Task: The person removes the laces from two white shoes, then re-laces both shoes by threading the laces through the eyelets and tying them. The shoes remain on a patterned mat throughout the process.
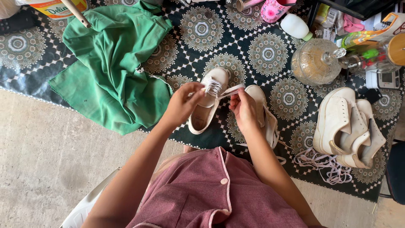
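Four cream shoes: one under the left hand fingers, one beside the right hand, two well right. Both hands' fingers pinch the one white lace, seemingly. One green cloth lies left.

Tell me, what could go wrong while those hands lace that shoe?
The left hand and right hand pull a lace on a cream shoe; a hard tug might drag the lace out of its holes. The loose laces by the sneakers lie in a pile and could tangle. The glass bottle lies near the right elbow side; a wide arm swing might knock it.
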